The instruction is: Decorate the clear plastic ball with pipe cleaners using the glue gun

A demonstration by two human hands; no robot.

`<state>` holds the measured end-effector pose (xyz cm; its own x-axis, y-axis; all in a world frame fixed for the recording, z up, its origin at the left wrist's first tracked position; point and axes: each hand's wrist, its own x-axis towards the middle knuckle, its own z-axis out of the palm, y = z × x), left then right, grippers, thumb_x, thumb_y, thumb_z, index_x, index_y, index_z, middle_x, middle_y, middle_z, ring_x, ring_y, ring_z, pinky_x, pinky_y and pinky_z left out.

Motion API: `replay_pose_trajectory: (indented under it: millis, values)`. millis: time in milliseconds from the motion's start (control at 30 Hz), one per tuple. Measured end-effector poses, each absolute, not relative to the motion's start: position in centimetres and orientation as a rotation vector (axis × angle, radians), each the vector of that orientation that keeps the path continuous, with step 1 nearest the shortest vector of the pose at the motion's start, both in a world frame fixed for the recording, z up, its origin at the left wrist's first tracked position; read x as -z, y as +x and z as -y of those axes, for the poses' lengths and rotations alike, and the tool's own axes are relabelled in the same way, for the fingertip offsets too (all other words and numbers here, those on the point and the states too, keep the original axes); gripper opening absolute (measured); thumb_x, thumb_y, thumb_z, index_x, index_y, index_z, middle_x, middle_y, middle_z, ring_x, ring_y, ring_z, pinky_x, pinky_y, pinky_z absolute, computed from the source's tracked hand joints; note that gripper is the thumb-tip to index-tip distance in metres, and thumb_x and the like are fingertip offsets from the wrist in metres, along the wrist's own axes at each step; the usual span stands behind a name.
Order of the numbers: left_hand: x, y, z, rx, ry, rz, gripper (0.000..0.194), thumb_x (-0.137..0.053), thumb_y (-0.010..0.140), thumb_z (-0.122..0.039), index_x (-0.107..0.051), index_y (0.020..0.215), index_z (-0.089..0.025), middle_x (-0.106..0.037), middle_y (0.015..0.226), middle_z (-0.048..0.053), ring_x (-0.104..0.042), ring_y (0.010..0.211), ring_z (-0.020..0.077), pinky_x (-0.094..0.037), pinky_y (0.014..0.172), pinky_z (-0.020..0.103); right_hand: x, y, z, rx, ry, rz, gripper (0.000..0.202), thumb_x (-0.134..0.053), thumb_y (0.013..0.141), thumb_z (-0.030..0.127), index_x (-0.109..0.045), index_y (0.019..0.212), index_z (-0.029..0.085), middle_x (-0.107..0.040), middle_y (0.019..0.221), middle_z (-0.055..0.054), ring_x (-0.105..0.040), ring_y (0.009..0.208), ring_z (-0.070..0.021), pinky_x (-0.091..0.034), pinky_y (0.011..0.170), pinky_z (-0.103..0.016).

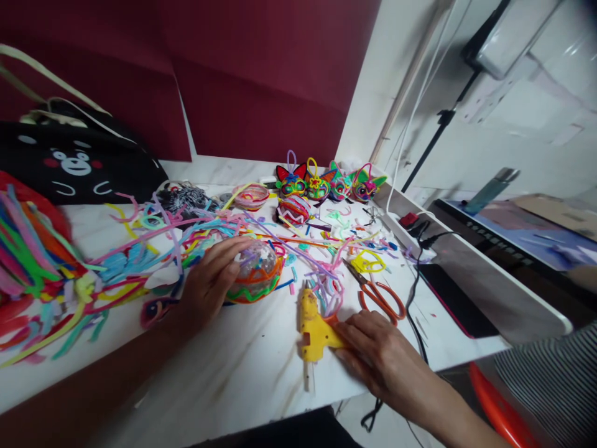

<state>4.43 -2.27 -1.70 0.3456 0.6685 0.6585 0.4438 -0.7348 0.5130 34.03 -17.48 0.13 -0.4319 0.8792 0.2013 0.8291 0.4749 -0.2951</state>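
Observation:
My left hand [212,283] is curved against the left side of a clear plastic ball [254,274], its fingers reaching over the top. Orange, green and blue pipe cleaners wrap the ball in wavy bands. To its right, a yellow hot glue gun [314,326] points away from me on the table, and the fingers of my right hand [373,342] are closed around its handle. Orange-handled scissors [380,298] lie beyond that hand, near a yellow pipe cleaner loop [368,262]. Purple and pink pipe cleaners [329,283] are tangled at the gun's nozzle.
Several colourful decorated ornaments [321,183] stand at the back. Bundled pipe cleaners [32,242] fill the left side, before a black bag [74,162]. A black cable [413,305] and a dark phone-like slab [457,302] lie right. Someone in striped clothing [555,379] is at the right edge.

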Motion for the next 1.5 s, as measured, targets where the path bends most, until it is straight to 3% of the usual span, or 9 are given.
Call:
replay_pose_trajectory:
  millis: [267, 433, 600, 867, 1100, 1267, 1500]
  values:
    - [1.8, 4.4, 2.3, -1.351, 2.333, -0.925, 0.036, -0.040, 0.102, -0.026, -0.058, 0.133, -0.023, -0.058, 0.139, 0.006, -0.052, 0.131, 0.0204, -0.038, 0.115, 0.036, -3.6, 32.0, 13.9, -0.032, -1.185, 2.322, 0.022, -0.047, 0.102, 0.024, -0.065, 0.110, 0.016, -0.065, 0.106, -0.012, -0.060, 0.095, -0.0228, -0.054, 0.082, -0.038]
    - [2.1, 4.2, 2.2, -1.330, 2.352, -0.917, 0.038, -0.039, 0.102, -0.028, -0.056, 0.136, -0.024, -0.057, 0.140, 0.008, -0.052, 0.131, 0.0237, -0.040, 0.114, 0.042, -4.7, 28.8, 9.4, 0.122, -1.009, 2.435, 0.030, -0.045, 0.100, 0.017, -0.058, 0.127, 0.013, -0.064, 0.110, -0.015, -0.057, 0.102, -0.0254, -0.053, 0.086, -0.041]
    - [2.5, 4.5, 2.3, -1.400, 2.304, -0.879, 0.037, -0.039, 0.102, -0.026, -0.057, 0.134, -0.025, -0.058, 0.139, 0.007, -0.051, 0.131, 0.0223, -0.040, 0.115, 0.041, -4.4, 27.3, 6.7, 0.271, -0.901, 2.554, 0.036, -0.038, 0.102, 0.016, -0.052, 0.134, 0.008, -0.062, 0.120, -0.019, -0.055, 0.105, -0.0278, -0.052, 0.086, -0.044]
    - [2.7, 4.7, 2.6, -1.414, 2.258, -0.895, 0.038, -0.039, 0.102, -0.024, -0.056, 0.135, -0.025, -0.058, 0.139, 0.007, -0.051, 0.131, 0.0221, -0.039, 0.115, 0.039, -4.1, 27.1, 5.8, 0.534, -0.868, 2.651, 0.038, -0.038, 0.101, 0.015, -0.051, 0.136, 0.009, -0.064, 0.105, -0.016, -0.055, 0.092, -0.0269, -0.047, 0.080, -0.042]
    - [3.0, 4.7, 2.8, -1.387, 2.170, -0.965, 0.049, -0.043, 0.101, -0.028, -0.036, 0.149, -0.027, -0.055, 0.143, 0.009, -0.051, 0.133, 0.0241, -0.039, 0.115, 0.042, -3.4, 27.2, 5.5, 0.572, -0.809, 2.638, 0.040, -0.032, 0.101, 0.012, -0.050, 0.136, 0.007, -0.064, 0.111, -0.018, -0.056, 0.095, -0.0278, -0.047, 0.078, -0.041]
    - [2.9, 4.8, 3.3, -1.392, 2.085, -0.949, 0.059, -0.044, 0.101, -0.027, -0.020, 0.155, -0.031, -0.038, 0.157, 0.011, -0.042, 0.141, 0.0260, -0.033, 0.119, 0.047, -3.0, 27.3, 5.5, 0.569, -0.761, 2.610, 0.040, -0.033, 0.102, 0.014, -0.050, 0.136, 0.005, -0.064, 0.114, -0.020, -0.056, 0.096, -0.0284, -0.048, 0.079, -0.041]
    - [2.6, 4.8, 3.5, -1.366, 2.100, -1.008, 0.061, -0.043, 0.101, -0.026, -0.017, 0.156, -0.033, -0.034, 0.160, 0.007, -0.042, 0.141, 0.0256, -0.034, 0.118, 0.043, -3.0, 27.2, 5.4, 0.574, -0.749, 2.591, 0.040, -0.035, 0.099, 0.009, -0.050, 0.136, 0.005, -0.063, 0.116, -0.020, -0.056, 0.097, -0.0294, -0.050, 0.081, -0.042]
